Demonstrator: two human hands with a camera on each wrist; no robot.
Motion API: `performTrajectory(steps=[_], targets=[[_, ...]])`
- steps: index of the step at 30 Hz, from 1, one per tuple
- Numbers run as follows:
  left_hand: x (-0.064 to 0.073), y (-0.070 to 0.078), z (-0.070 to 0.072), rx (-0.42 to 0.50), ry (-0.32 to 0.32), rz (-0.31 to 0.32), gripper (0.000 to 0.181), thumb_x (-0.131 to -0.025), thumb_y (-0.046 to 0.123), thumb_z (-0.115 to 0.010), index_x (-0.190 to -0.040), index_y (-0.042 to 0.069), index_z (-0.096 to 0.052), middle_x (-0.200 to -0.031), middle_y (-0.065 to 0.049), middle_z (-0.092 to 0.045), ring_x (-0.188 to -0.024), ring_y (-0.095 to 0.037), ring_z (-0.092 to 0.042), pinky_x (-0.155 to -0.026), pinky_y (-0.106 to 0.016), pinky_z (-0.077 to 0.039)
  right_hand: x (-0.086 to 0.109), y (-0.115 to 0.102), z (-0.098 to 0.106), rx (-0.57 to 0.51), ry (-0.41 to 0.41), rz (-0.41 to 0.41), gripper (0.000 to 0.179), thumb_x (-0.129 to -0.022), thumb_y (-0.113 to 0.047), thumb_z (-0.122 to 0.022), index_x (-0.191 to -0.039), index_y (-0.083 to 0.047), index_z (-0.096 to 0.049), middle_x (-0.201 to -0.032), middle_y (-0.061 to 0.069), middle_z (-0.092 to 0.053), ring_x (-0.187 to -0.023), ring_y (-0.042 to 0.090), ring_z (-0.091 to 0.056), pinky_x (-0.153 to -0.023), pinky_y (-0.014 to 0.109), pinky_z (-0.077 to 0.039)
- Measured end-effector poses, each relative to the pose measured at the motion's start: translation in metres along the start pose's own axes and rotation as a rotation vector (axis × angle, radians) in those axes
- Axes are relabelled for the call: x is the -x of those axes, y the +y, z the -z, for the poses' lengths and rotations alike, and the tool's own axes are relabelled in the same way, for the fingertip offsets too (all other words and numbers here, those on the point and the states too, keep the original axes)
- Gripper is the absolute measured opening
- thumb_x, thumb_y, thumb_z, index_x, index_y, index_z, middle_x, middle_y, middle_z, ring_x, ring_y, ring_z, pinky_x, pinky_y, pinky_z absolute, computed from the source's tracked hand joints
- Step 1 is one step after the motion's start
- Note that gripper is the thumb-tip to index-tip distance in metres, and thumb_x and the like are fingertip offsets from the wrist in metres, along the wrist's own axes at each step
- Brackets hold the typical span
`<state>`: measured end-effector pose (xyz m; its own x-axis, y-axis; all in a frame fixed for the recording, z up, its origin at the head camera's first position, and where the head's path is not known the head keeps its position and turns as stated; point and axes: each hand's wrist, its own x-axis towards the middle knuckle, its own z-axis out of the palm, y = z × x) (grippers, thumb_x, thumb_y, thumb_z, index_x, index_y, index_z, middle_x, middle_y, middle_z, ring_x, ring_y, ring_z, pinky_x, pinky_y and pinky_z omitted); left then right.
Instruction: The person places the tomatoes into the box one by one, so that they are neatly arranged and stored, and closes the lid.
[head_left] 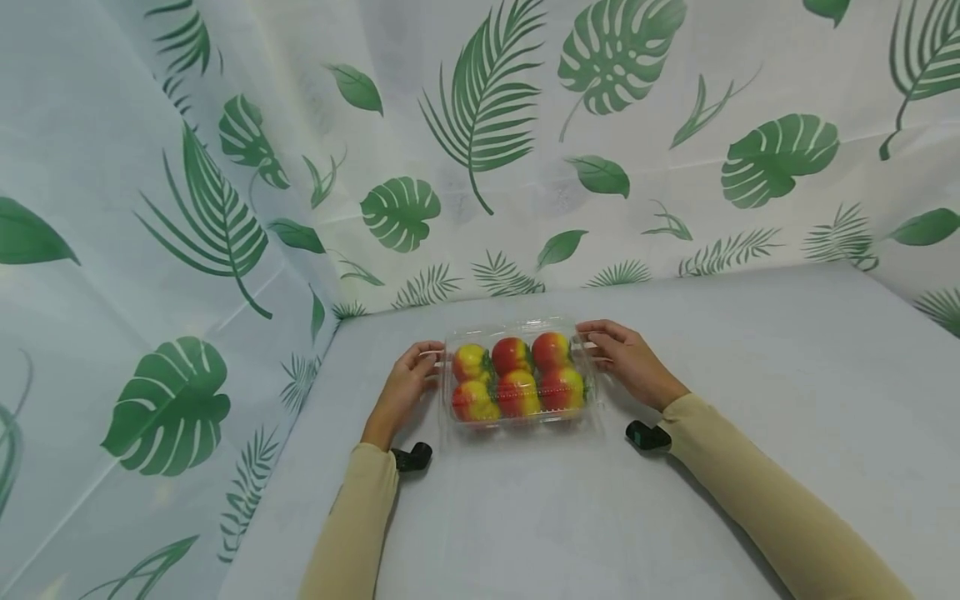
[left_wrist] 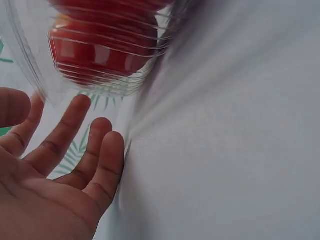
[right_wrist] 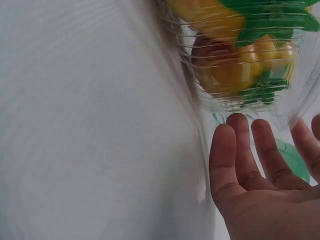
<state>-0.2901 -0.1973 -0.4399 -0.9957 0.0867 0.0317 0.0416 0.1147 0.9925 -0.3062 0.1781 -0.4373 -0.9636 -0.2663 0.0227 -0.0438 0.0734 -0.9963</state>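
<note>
A clear plastic clamshell box [head_left: 519, 419] lies on the table in the head view, its lid down over several red-and-yellow round fruits [head_left: 517, 392]. Green leaves show on the fruits at its right end. My left hand [head_left: 405, 387] is at the box's left side, fingers extended toward the rim; in the left wrist view its fingertips [left_wrist: 81, 101] are close to the box corner. On the opposite side, my right hand [head_left: 630, 362] reaches the far right corner with fairly straight fingers. Whether either hand actually touches the rim cannot be made out.
The table [head_left: 525, 517] has a pale, plain cover. Behind it and to the left hang white curtains [head_left: 517, 233] printed with green leaves. A small dark camera [head_left: 415, 457] sits at the left wrist, and another dark camera [head_left: 647, 436] at the right wrist.
</note>
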Motion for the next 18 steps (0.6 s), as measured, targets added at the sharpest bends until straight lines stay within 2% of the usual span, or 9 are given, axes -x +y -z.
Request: performTrajectory(steps=[4, 9, 13, 18], targets=[[0.008, 0.004, 0.003, -0.063, -0.036, 0.013, 0.036, -0.115, 0.018, -0.051, -0.149, 0.010, -0.059, -0.139, -0.018, -0.062, -0.121, -0.031, -0.061, -0.103, -0.048, -0.054, -0.001, -0.001, -0.001, 0.005, 0.010, -0.009, 0.052, -0.114, -0.022, -0.052, -0.156, 0.006, -0.042, -0.157, 0.027, -0.047, -0.127, 0.030, -0.055, -0.093, 0.022, -0.054], [0.020, 0.007, 0.006, -0.116, -0.104, 0.042, 0.052, -0.111, 0.022, -0.058, -0.162, 0.020, -0.046, -0.147, -0.017, -0.058, -0.130, -0.031, -0.059, -0.104, -0.049, -0.054, -0.001, 0.001, -0.002, 0.011, 0.019, -0.017, 0.053, -0.111, -0.018, -0.056, -0.157, 0.005, -0.042, -0.156, 0.028, -0.048, -0.133, 0.037, -0.053, -0.091, 0.023, -0.055], [0.032, 0.011, 0.007, -0.112, -0.151, 0.060, 0.066, -0.109, 0.022, -0.060, -0.169, 0.017, -0.032, -0.154, -0.020, -0.051, -0.134, -0.032, -0.055, -0.105, -0.047, -0.054, 0.001, 0.000, -0.003, 0.021, 0.021, -0.022, 0.054, -0.111, -0.020, -0.057, -0.157, 0.004, -0.043, -0.155, 0.029, -0.049, -0.134, 0.040, -0.053, -0.092, 0.023, -0.055], [0.050, 0.013, 0.006, -0.108, -0.167, 0.069, 0.075, -0.109, 0.018, -0.059, -0.172, 0.013, -0.018, -0.157, -0.022, -0.046, -0.133, -0.034, -0.055, -0.104, -0.046, -0.054, 0.001, -0.003, -0.003, 0.037, 0.026, -0.027, 0.053, -0.111, -0.021, -0.057, -0.156, 0.002, -0.045, -0.154, 0.028, -0.050, -0.132, 0.038, -0.054, -0.092, 0.024, -0.055]])
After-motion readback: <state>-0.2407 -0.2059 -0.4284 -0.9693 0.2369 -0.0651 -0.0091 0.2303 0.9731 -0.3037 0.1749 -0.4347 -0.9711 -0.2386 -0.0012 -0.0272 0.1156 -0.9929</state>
